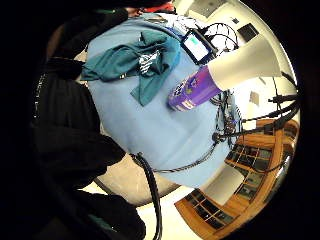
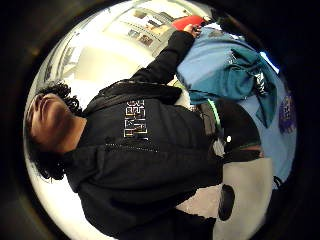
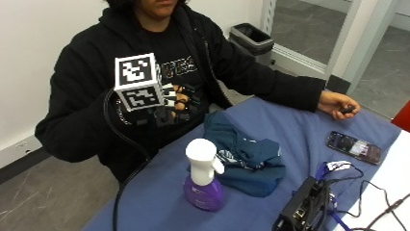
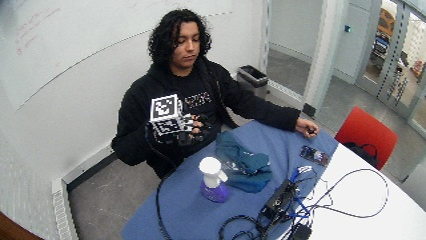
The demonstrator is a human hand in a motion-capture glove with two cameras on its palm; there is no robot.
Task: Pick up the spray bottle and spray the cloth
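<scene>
1. The spray bottle (image 3: pixel 204 177) stood upright on the blue tablecloth (image 3: pixel 288 130), near the table's front edge. Its body was translucent purple with a printed label; the head and trigger were white. The liquid level inside could not be made out.
2. The teal cloth (image 3: pixel 245 159) lay crumpled on the tablecloth just beside the bottle, on the side toward the person; a white printed patch showed in its folds. Whether cloth and bottle touched could not be told.
3. The gloved right hand (image 3: pixel 172 107) was raised in front of the person's chest, above the table edge and apart from both bottle and cloth. Nothing was in it, and its fingers appeared loosely curled.
4. The bare left hand (image 3: pixel 338 105) rested on the far part of the table, closed round a small dark object.
5. A phone (image 3: pixel 354 147) lay face up on the tablecloth near that hand. A black electronics box (image 3: pixel 302 206) with cables sat at the table's edge beside the cloth.
6. A black waste bin (image 3: pixel 254 39) stood on the floor behind the person; its contents were not visible.
</scene>
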